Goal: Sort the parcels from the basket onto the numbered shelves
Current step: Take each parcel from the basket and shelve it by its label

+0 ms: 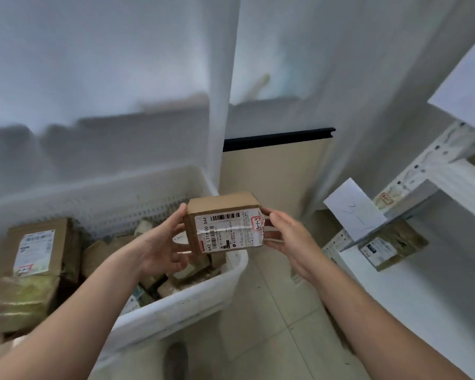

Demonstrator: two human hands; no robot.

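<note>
Two-handed, held a small cardboard parcel [225,223] just below the middle of the view, toward six o'clock, over the near right corner of the white basket [176,311]. Gripped the parcel's nine o'clock end with the left hand [162,248], thumb on the upper edge, fingers curled round behind and beneath. Clasped its three o'clock end with the right hand [288,237], thumb and fingers closed narrowly on the edge of the box. Had the white shipping label [231,234] turned toward the camera, barcode along the top, creased across the middle. Read a handwritten mark [257,223], boxed in red at the label's upper three o'clock corner, as 3-1-3. Saw the basket spread toward eight o'clock, filled with more cardboard parcels, with a larger box [39,248] at nine o'clock bearing its own label and red-boxed mark; could not read that mark. Found white metal shelving [433,176] at three o'clock, with a labelled box [390,248] on a lower shelf toward four o'clock, well apart from the held parcel. Noted a white paper sheet [354,212] at a shelf edge just above that box, its faint pen strokes too blurred to read. Faced a pale curtain [220,105] from ten to one o'clock, and tiled floor [272,325] at six o'clock between basket and shelving.
</note>
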